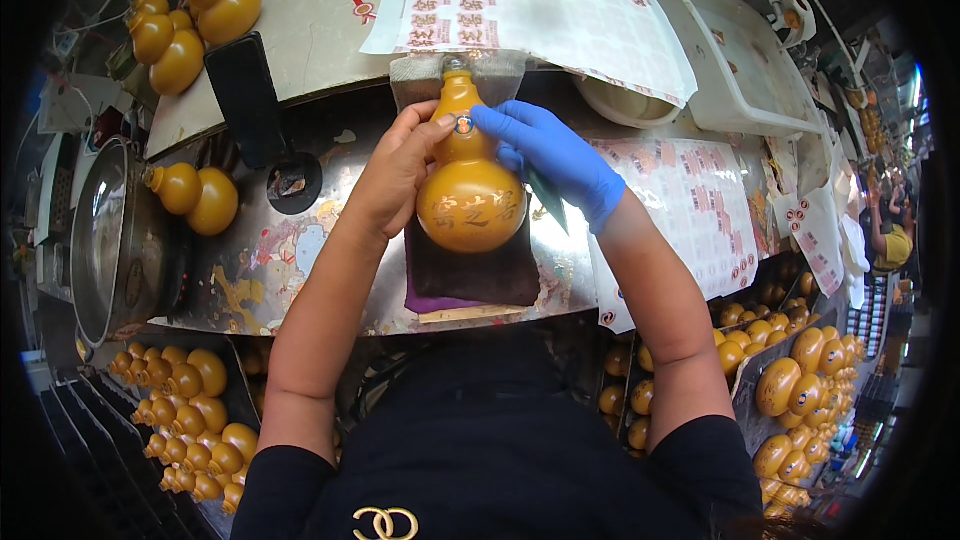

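**Holding a gourd bottle over the dark pad**

Looking down from the head view, I see my left hand wrapped around the left side of an amber gourd-shaped bottle, thumb lying at its narrow waist, so that grip is clamped on the bottle. My right hand, in a blue glove, has its grip pinched together at the waist, fingertips on a small round sticker there. The bottle lies with its neck pointing away from me, resting over a dark pad at the middle of the worn metal counter.

Beyond the bottle's neck a sheet of printed labels lies flat, and another label sheet hangs over the counter's right side. One more gourd bottle lies on the counter to my left, beside a metal pot. Crates of the same bottles sit lower left, and more bottles lower right. A white tray stands upper right.
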Tool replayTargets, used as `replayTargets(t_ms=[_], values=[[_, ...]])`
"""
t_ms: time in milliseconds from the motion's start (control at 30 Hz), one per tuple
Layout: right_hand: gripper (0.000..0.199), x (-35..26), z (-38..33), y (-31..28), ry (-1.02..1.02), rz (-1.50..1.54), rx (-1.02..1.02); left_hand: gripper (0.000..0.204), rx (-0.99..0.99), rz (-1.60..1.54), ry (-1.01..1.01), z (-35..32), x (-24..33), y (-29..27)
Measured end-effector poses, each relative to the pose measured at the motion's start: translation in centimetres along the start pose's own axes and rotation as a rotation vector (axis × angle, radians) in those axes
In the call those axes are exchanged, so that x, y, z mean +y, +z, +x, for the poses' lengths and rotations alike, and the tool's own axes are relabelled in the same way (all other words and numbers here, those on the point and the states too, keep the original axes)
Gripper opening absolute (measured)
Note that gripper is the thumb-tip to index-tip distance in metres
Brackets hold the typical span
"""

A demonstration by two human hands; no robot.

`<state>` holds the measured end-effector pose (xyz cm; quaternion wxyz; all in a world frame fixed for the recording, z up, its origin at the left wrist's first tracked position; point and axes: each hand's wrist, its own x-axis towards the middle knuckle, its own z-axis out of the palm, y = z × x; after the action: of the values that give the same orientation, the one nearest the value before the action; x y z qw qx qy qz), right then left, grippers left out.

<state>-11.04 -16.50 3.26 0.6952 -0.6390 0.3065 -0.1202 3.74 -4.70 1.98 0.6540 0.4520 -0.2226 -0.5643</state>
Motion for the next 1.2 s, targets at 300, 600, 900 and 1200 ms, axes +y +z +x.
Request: replayTargets(t_ms=[300, 600, 900, 1200], values=[[0.056, 0.3, 0.3, 0.1, 0.018, -0.065, -0.014, 0.042, -0.006, 0.087, 0.039, 0.4, -0.5, -0.2], [0.049, 0.0, -0.2, 0.2, -0.003, 0.037, -0.043, 0.042, -0.075, 0.062, 0.049, 0.8, -1.0, -1.4], [0.06, 0.2, 0.5, -0.3, -0.081, -0.318, 0.03, 0.051, -0.14, 0.312, 0.033, 0.0, 1.2, -1.1], [0.059, -0.1, -0.3, -0.2, -0.035, -0.095, -0.085, 0.048, -0.16, 0.106, 0.04, 0.0, 0.3, -1.3]])
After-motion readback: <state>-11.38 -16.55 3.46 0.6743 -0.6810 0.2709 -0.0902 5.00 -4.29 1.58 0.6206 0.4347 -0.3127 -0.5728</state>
